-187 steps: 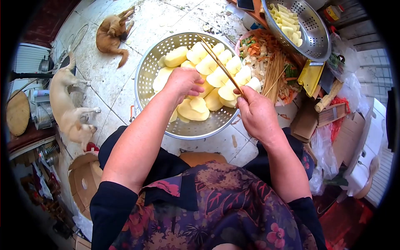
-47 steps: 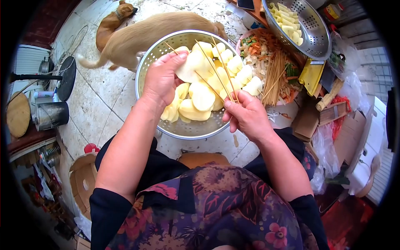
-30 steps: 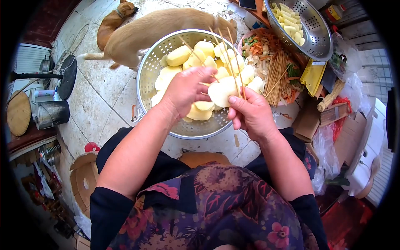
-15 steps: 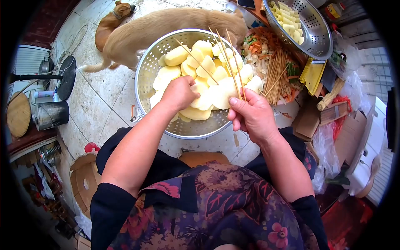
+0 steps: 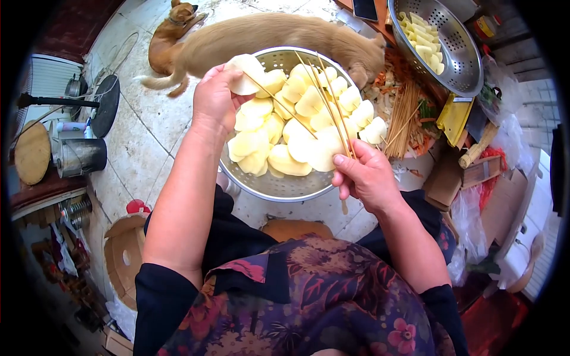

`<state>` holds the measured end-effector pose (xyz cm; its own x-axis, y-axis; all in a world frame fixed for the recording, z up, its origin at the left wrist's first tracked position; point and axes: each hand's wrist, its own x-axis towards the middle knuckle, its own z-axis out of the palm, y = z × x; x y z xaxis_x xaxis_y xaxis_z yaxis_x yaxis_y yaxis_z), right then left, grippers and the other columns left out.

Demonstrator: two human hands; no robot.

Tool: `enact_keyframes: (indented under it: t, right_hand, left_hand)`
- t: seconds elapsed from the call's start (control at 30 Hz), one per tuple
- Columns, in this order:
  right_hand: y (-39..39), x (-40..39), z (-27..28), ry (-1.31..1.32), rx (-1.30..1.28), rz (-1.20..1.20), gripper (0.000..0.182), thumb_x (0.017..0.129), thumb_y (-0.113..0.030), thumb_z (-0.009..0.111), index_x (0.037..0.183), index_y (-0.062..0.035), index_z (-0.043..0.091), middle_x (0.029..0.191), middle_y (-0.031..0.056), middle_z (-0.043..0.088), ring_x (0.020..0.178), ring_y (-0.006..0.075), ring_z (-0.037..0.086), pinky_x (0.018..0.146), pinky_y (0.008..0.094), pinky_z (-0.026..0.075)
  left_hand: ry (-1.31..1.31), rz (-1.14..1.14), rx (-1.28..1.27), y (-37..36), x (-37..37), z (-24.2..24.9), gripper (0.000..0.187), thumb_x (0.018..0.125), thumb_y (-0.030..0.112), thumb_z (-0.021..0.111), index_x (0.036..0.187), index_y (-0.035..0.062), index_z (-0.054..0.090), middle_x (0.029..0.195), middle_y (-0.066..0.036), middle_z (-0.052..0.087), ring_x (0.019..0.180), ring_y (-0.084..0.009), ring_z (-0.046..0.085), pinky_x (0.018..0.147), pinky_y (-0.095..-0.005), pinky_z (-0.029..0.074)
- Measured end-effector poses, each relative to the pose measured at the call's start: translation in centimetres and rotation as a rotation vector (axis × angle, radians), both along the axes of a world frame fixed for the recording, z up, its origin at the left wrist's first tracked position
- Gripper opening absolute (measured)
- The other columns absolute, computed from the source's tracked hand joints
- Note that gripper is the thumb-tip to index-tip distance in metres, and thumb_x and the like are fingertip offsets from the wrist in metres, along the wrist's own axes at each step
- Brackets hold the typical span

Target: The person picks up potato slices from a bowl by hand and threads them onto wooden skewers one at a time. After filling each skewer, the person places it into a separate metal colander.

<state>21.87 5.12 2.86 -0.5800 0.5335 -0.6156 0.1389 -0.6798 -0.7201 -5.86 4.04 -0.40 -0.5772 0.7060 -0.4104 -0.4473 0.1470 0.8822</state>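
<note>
My left hand (image 5: 214,101) pinches a pale potato slice (image 5: 244,64) at the upper left rim of the colander (image 5: 288,194). The tip of a thin wooden skewer (image 5: 279,102) meets this slice. Its other end runs down to another potato slice (image 5: 325,153) at the fingers of my right hand (image 5: 369,178). That hand is closed around several skewers, and two of them point up and away over the colander. Many potato slices (image 5: 252,145) fill the colander below both hands.
A tan dog (image 5: 255,35) stands just behind the colander, and a smaller brown dog (image 5: 161,50) lies beyond. At right are a bundle of skewers (image 5: 404,118) on vegetable scraps, a second colander (image 5: 466,62) with potato pieces, and a cardboard box (image 5: 442,178).
My left hand has risen from the slices in the colander to its upper left rim, now with a potato slice at the skewer's tip. My right hand still grips the skewers. The tan dog's head shifted right.
</note>
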Motion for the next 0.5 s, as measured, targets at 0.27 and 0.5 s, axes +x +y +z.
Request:
enact_keyframes:
  t: [0.27,0.5]
  right_hand:
    - [-0.1,0.0,0.1,-0.001,0.010,0.008,0.019,0.093,-0.012,0.056,0.106,0.0015,0.054,0.067,0.0044,0.059,0.045,0.0088,0.051,0.042,0.0182,0.042]
    - [0.0,0.1,0.0,-0.013,0.037,0.009,0.019,0.093,-0.011,0.055,0.107,0.0013,0.054,0.067,0.0039,0.058,0.046,0.0082,0.051,0.042,0.0182,0.042]
  left_hand:
    - [0.024,0.074,0.059,-0.1,-1.0,0.4,0.030,0.086,0.007,0.051,0.115,0.0007,0.050,0.109,-0.013,0.059,0.097,-0.0242,0.061,0.080,-0.0384,0.054]
    - [0.123,0.083,0.093,0.0,-0.7,0.6,0.027,0.085,0.009,0.053,0.111,0.0014,0.051,0.104,-0.012,0.060,0.093,-0.0220,0.062,0.080,-0.0371,0.054]
